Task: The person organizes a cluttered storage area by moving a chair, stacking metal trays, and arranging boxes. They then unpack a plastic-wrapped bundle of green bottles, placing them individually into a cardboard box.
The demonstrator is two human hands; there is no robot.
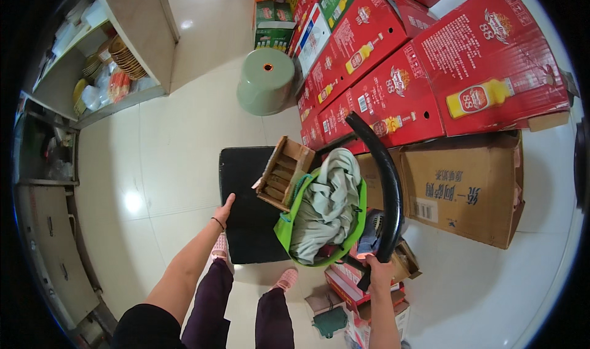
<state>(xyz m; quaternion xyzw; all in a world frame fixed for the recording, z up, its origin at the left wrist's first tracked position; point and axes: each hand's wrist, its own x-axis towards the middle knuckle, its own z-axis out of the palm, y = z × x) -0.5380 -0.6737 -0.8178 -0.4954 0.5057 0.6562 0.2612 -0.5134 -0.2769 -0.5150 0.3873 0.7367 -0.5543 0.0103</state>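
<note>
Chair (pixel 243 171), with a flat black seat (pixel 252 235) and a curved black bar (pixel 393 195), standing between the person's hands on a pale tiled floor (pixel 184 164). Left hand (pixel 225 211): at the seat's left edge, one digit raised along it; whether the other fingers are spread or pressed together cannot be told. Right hand (pixel 380 269): fingers wrapped around the bar's near end. On the seat, a tilted wooden box (pixel 284 176) touches a bright green bag (pixel 283 231) filled with crumpled greyish cloth (pixel 329 207). Beyond, a green stool (pixel 261 88) adjoins stacked red cartons (pixel 424 100)
</note>
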